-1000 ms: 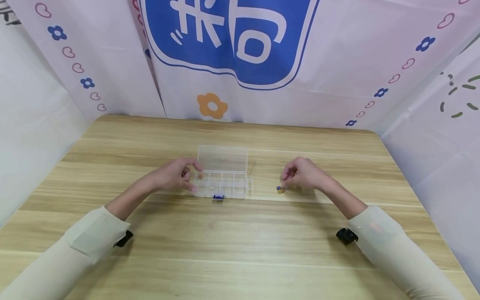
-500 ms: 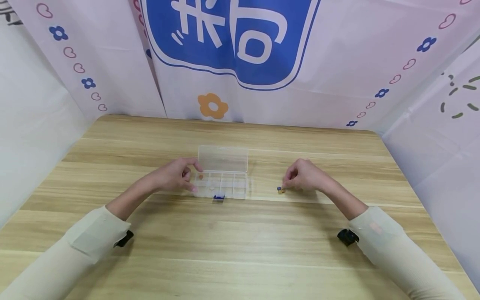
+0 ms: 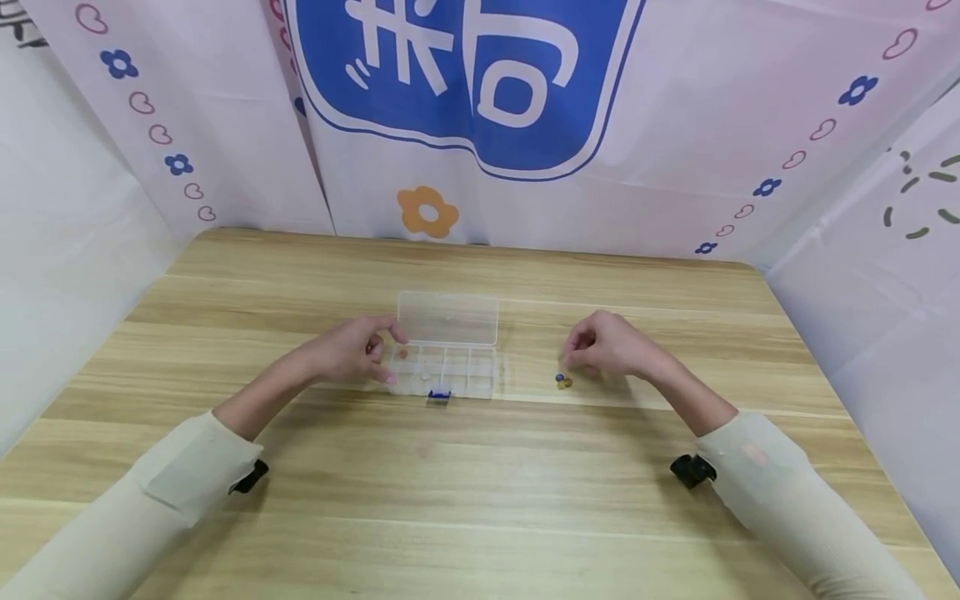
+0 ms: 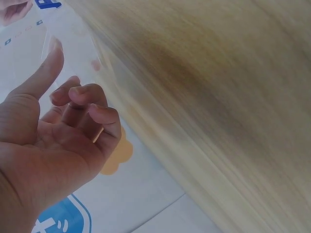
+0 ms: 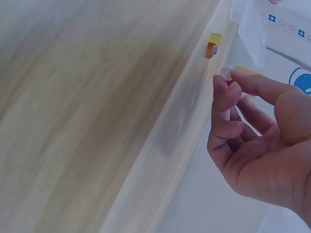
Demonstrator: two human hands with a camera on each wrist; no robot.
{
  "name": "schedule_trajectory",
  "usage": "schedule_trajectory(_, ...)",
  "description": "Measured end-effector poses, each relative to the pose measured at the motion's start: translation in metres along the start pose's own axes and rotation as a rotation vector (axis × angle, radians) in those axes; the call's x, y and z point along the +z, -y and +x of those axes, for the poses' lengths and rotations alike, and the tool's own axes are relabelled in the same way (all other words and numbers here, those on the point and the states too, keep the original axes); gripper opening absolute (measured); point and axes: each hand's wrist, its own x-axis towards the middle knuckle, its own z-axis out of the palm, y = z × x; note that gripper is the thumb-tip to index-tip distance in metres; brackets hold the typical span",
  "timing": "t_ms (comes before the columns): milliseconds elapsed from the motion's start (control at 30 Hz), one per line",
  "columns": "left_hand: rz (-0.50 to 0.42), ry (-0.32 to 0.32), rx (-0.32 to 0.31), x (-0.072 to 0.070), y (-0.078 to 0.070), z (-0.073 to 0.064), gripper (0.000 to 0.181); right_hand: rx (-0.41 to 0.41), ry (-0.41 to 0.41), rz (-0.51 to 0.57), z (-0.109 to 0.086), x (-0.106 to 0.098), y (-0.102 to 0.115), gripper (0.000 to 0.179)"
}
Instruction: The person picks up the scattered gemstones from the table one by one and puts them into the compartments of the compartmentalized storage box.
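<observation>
A clear plastic compartment box [image 3: 482, 382] stands on the table with its lid [image 3: 447, 318] raised at the back. My left hand [image 3: 348, 350] holds its left end between thumb and index finger, the other fingers curled in. An orange bead [image 3: 403, 353] lies in the back left compartment, and a pale bead [image 3: 426, 377] sits in a front one. My right hand [image 3: 607, 346] pinches a small clear bead [image 5: 225, 73] between thumb and index fingertips. Just below these fingertips, a blue bead [image 3: 559, 378], a yellow bead [image 5: 216, 39] and an amber bead [image 5: 210, 50] cluster on the table.
A blue latch [image 3: 439, 395] hangs at the box's front edge. The wooden table [image 3: 480, 483] ends at a white printed cloth [image 3: 637, 208] behind, with more cloth at both sides. Black wrist devices [image 3: 693, 471] show under the sleeves.
My right hand has risen slightly away from the beads with the clear bead between its fingertips. The left hand stays at the box.
</observation>
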Motion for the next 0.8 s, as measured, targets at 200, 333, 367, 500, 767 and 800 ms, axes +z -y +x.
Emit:
schedule_trajectory(200,0.008,-0.001,0.000,0.001,-0.005,-0.001,0.050,-0.061,-0.015,0.041,0.006,0.003,0.007,0.006)
schedule_trajectory(333,0.007,-0.002,-0.005,0.001,-0.005,-0.002,0.051,-0.097,-0.026,0.056,0.010,0.005,0.014,0.010)
schedule_trajectory(367,0.010,-0.003,-0.002,0.001,-0.005,-0.001,0.051,-0.104,-0.027,0.061,0.011,0.005,0.016,0.011)
schedule_trajectory(500,0.020,-0.004,0.001,0.000,-0.004,-0.001,0.050,-0.122,-0.025,0.088,0.015,0.008,0.024,0.013)
schedule_trajectory(767,0.010,0.002,0.001,0.000,-0.003,-0.001,0.049,-0.141,-0.016,0.101,0.023,0.016,0.040,0.012)
schedule_trajectory(800,0.009,0.003,0.000,0.000,-0.003,-0.001,0.049,-0.147,-0.012,0.101,0.025,0.017,0.042,0.011)
